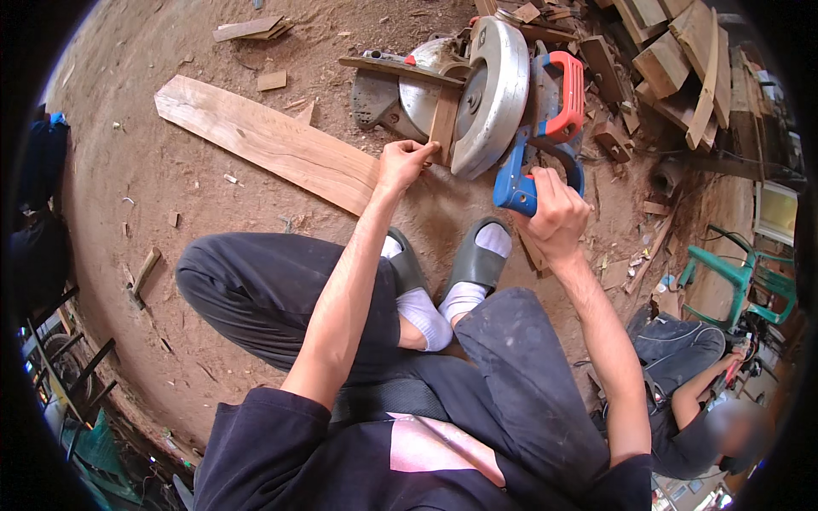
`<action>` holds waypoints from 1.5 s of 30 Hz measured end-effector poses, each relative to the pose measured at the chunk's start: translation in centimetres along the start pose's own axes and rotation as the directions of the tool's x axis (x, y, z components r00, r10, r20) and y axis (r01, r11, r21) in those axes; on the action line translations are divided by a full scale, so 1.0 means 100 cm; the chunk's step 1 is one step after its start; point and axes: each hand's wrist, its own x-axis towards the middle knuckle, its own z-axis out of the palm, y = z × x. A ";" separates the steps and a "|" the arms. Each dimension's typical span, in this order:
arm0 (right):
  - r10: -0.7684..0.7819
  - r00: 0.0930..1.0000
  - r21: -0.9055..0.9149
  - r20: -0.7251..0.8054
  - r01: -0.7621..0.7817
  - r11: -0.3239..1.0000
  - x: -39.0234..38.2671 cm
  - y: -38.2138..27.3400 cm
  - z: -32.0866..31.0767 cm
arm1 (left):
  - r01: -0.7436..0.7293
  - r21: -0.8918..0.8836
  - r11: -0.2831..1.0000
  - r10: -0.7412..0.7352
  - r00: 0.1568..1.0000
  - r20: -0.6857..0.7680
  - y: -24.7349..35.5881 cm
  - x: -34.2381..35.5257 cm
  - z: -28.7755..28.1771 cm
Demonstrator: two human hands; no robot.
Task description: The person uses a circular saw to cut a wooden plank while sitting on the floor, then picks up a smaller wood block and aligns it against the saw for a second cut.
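The right hand (554,211) is wrapped around the blue handle (516,177) of the saw (501,89); its palm side and the handle's trigger are hidden. The left hand (402,162), thumb and fingertips pressed together, pinches the near end of a small strip of wood (445,119); the fingertips cover part of that end. The strip is narrow, straight and brown. It lies on the saw beside the rounded silver guard, pointing away from the left hand, and its far end is hard to make out at the metal fence (407,70). The guard hides much of the blade.

Left of the left hand, a long light-brown plank (264,140) with dark wavy grain and an angled far end lies on the ground (213,183); the wrist covers its near corner. Farther right, another person (682,358) sits near a green chair (724,271), partly lost at the dark rim. Beyond the saw, a wood pile (660,64) is cut off by the upper edge.
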 end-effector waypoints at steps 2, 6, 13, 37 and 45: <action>0.004 1.000 -0.004 0.005 -0.004 1.000 0.000 -0.002 -0.002 | 0.018 -0.031 0.999 -0.017 1.000 0.016 0.004 -0.003 0.002; -0.004 1.000 -0.005 -0.023 0.004 1.000 0.004 -0.008 -0.003 | -0.007 -0.007 1.000 0.008 1.000 0.010 -0.003 0.002 -0.002; 0.005 0.999 -0.013 -0.051 -0.006 1.000 -0.005 0.002 0.007 | 0.012 -0.024 1.000 -0.011 1.000 0.018 0.004 -0.004 0.001; 0.018 0.992 -0.067 -0.122 -0.026 0.997 -0.006 0.000 0.014 | 0.000 -0.078 0.997 0.003 0.999 0.036 0.004 -0.004 -0.001; 0.013 0.990 -0.089 -0.137 -0.025 0.996 -0.006 0.000 0.014 | 0.041 -0.041 0.998 -0.038 0.998 0.054 0.010 -0.008 -0.001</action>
